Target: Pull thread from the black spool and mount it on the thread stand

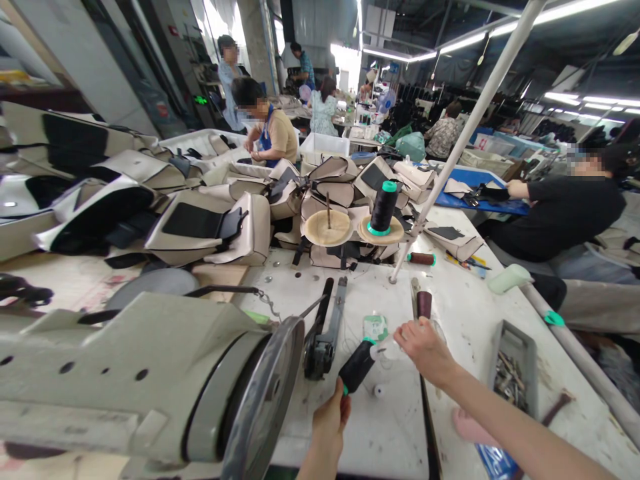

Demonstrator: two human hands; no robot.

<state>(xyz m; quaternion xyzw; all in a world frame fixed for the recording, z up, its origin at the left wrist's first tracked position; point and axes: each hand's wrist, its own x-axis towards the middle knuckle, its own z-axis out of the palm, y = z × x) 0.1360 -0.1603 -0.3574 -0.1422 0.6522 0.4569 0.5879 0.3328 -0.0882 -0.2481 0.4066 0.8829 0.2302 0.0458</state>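
Pliers (324, 333) beside held spool (357, 365)

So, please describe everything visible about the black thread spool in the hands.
The black thread spool is a cone wound with dark thread, with green plastic showing at both ends. It lies tilted above the white table. The left hand holds its lower end; the right hand touches the clear top end.

The sewing machine (140, 373) fills the table's (450, 293) near left; right of it lie the pliers (325, 333), then the thread cone (357, 365) in the left hand (330, 423) — the parts tray (515, 363) sits far right. Behind, two spool stands (327, 228) front the stacked seat covers (200, 227).
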